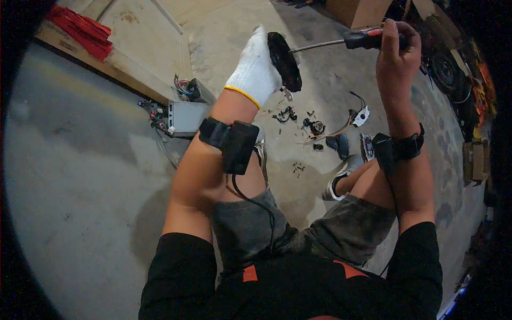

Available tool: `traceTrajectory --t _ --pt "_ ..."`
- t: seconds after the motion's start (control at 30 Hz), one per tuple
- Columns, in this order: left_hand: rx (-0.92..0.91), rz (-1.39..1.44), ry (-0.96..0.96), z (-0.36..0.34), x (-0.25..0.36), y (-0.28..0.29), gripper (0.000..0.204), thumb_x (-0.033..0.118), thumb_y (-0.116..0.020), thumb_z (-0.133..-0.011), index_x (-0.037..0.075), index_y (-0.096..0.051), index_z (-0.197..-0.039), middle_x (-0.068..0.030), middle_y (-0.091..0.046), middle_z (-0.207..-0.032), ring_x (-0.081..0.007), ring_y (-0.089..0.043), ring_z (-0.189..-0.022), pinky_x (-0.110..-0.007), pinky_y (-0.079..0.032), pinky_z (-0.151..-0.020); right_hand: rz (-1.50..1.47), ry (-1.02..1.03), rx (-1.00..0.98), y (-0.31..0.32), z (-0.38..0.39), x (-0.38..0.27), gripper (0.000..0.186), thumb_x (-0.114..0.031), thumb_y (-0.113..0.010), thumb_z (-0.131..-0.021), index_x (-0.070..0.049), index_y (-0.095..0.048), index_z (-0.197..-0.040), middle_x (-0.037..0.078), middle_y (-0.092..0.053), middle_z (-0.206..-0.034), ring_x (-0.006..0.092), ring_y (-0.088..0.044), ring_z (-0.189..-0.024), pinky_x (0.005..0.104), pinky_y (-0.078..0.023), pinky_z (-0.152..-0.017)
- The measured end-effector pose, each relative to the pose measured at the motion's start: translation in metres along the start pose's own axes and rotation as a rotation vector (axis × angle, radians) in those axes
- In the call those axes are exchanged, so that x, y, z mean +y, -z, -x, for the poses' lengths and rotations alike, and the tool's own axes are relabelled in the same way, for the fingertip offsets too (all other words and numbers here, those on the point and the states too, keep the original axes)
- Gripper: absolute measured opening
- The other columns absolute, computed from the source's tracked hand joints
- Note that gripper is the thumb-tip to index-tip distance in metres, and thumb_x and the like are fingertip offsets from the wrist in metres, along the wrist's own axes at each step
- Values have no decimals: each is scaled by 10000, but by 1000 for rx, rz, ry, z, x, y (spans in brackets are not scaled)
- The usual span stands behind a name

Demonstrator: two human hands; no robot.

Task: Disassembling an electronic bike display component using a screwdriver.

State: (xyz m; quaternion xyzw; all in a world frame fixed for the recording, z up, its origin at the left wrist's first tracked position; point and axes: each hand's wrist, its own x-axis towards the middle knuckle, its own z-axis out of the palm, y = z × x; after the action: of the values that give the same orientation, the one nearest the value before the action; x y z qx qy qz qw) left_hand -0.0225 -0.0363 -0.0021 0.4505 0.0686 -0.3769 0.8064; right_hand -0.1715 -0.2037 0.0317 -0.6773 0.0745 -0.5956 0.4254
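One black rounded part (286,63) is held above the concrete floor (96,192) in our head view, gripped by our gloved left hand (255,66), its fingers partly hidden; our right hand (398,52) curls around a screwdriver (356,39) meeting the part. Loose small pieces (288,114) lie below.

We note dim, uneven light: the concrete floor (213,32) is brightest beyond the black oblong part (286,63), whose surface detail sinks into darkness. A shadow edge crosses the floor to its upper right; a soft shadow lies well below and left of it. Small parts (318,127) below it look soft. We log fisheye bending and grainy black corners.
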Motion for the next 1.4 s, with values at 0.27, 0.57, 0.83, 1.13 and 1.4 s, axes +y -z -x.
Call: traceTrajectory --t 0.27,0.57,0.83,1.13,1.4 --pt "-38 -37 -17 3 -1 -1 558 548 -283 -1023 73 -567 -1096 -183 -614 -942 -388 -611 -819 -601 -506 -798 -74 75 -66 -7 13 1 210 -175 -626 -981 9 -568 -1063 76 -657 -939 108 -622 -832 247 -511 -763" --pt "-69 -83 -18 3 -2 -1 598 552 -270 -1021 57 -591 -1115 -197 -625 -960 -398 -617 -825 -607 -506 -792 10 99 -71 -11 12 1 199 -153 -622 -983 12 -559 -1075 79 -642 -964 109 -614 -850 246 -504 -783" --pt "-65 -89 -24 1 -2 -1 590 549 -272 -1021 61 -586 -1128 -202 -632 -935 -405 -619 -810 -606 -501 -774 -17 105 -83 -10 16 3 203 -155 -630 -978 12 -560 -1070 75 -639 -960 106 -616 -843 244 -507 -769" --pt "-63 -115 -36 4 -1 0 568 539 -299 -1019 59 -590 -1102 -183 -628 -905 -380 -623 -790 -587 -514 -735 67 261 -96 -18 8 -14 259 -197 -665 -955 -5 -573 -1104 75 -669 -897 106 -627 -743 244 -510 -669" --pt "62 -121 -125 -3 1 10 495 484 -326 -1023 66 -591 -1042 -160 -617 -897 -361 -609 -759 -546 -517 -723 57 -137 -413 -8 9 -35 280 -243 -652 -964 -20 -619 -1130 44 -685 -898 55 -594 -605 192 -438 -509"
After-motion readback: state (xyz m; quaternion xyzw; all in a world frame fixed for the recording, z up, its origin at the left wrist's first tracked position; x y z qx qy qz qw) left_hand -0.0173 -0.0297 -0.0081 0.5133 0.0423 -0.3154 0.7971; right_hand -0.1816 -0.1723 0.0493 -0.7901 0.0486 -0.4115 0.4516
